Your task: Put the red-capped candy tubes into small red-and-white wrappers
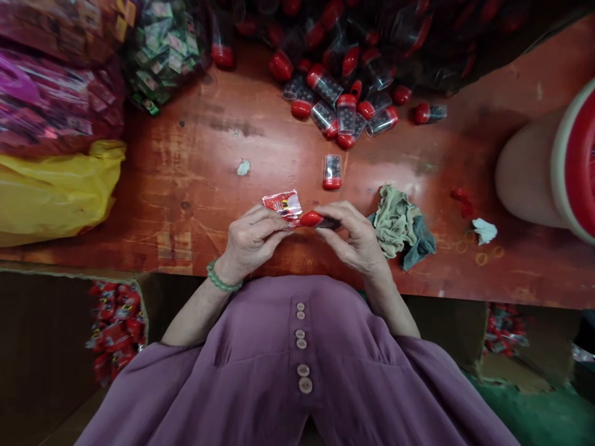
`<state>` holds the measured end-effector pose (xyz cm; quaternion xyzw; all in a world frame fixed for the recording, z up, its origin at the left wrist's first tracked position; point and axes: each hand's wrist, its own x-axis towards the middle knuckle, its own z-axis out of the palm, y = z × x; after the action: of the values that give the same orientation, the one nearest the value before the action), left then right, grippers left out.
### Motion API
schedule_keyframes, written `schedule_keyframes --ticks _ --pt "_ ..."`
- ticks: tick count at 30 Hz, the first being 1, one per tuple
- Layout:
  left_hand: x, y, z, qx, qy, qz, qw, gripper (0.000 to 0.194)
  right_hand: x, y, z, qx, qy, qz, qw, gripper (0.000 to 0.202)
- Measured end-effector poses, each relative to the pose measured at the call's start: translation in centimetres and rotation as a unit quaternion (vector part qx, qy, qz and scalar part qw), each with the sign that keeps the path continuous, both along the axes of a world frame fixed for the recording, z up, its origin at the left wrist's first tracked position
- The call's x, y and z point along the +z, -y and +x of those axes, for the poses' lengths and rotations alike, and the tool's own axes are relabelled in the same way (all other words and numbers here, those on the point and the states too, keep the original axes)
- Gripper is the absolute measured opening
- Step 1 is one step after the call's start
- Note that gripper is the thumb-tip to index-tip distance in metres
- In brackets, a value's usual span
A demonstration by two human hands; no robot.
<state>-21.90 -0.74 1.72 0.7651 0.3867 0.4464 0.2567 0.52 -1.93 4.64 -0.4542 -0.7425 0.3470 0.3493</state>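
My left hand (253,238) pinches a small red and white printed wrapper (282,205) at the table's near edge. My right hand (356,238) grips a small clear tube with a red cap (312,218), held sideways with the cap toward the wrapper. Cap and wrapper touch between my fingertips. One more red-capped tube (332,171) lies alone on the red table (195,186) just beyond my hands. A pile of several such tubes (346,108) lies farther back.
A crumpled green-grey cloth (400,226) lies right of my hands. A yellow bag (56,192) and bags of wrapped sweets (162,49) sit at left. A pale bucket with a red rim (543,167) stands at right. Boxes of red packets (114,325) sit below the table.
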Motion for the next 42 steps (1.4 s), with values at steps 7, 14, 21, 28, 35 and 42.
schedule_keyframes --ticks 7,14,21,28,35,42 --pt "-0.7 0.2 -0.5 0.004 -0.024 -0.038 0.999 0.004 0.0 0.0 0.1 0.076 0.075 -0.038 0.994 0.036" --pt "-1.2 0.5 -0.6 0.008 -0.008 -0.068 0.998 0.010 0.1 0.0 0.3 0.009 0.061 -0.040 0.997 0.034" --pt "-1.3 0.6 -0.8 -0.002 0.018 -0.096 0.995 0.009 0.4 -0.2 -0.2 0.035 0.036 -0.032 0.998 0.034" --pt "-1.7 0.9 -0.8 -0.018 0.037 -0.098 0.994 0.007 0.1 -0.3 -0.2 0.103 0.085 -0.082 0.988 0.033" --pt "-1.5 1.2 -1.0 -0.064 -0.010 -0.177 0.982 0.008 0.2 -0.8 0.0 0.173 0.122 -0.172 0.962 0.028" --pt "-1.4 1.7 -1.0 -0.053 0.025 -0.276 0.959 0.010 -1.3 -0.8 0.6 0.130 0.028 -0.227 0.965 0.027"
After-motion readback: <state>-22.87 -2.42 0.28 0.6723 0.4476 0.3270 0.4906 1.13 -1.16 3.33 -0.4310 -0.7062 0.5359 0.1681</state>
